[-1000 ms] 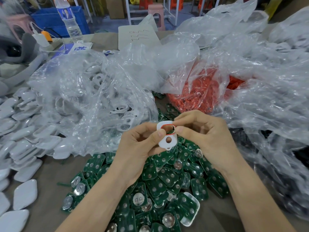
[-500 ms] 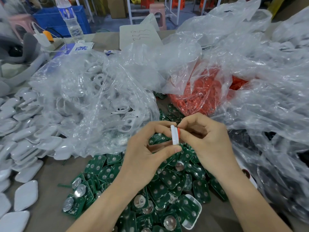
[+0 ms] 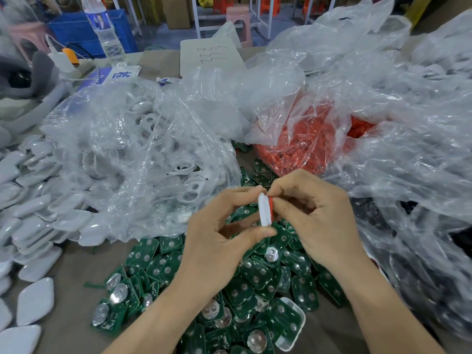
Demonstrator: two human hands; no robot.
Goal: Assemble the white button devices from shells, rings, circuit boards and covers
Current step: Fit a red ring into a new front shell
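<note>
**Ring being fitted to a shell.** A white shell [image 3: 264, 210] is being held edge-on between the two hands, which are being kept close together above a heap of green boards [image 3: 255, 277]. The shell is being pinched by the left hand [image 3: 214, 246], with the thumb under its lower end and a fingertip at its upper end. A red ring [image 3: 271, 203] is being pressed against the shell's right face by the curled thumb and forefinger of the right hand [image 3: 319, 221]. Whether the ring is fully seated cannot be told.

The boards are being kept loose on the table [image 3: 74, 261], beneath both hands and between the forearms, and some are showing round metal holders. A second shell [image 3: 293, 328] with a board in it is lying just beside the right forearm. A crumpled clear shell bag [image 3: 143, 159] is lying beyond the left hand. A clear ring bag [image 3: 306, 144] is lying beyond the right hand. White covers [image 3: 35, 300] are being heaped well to the left of the left hand. A bottle [image 3: 104, 29] is standing far beyond them.
</note>
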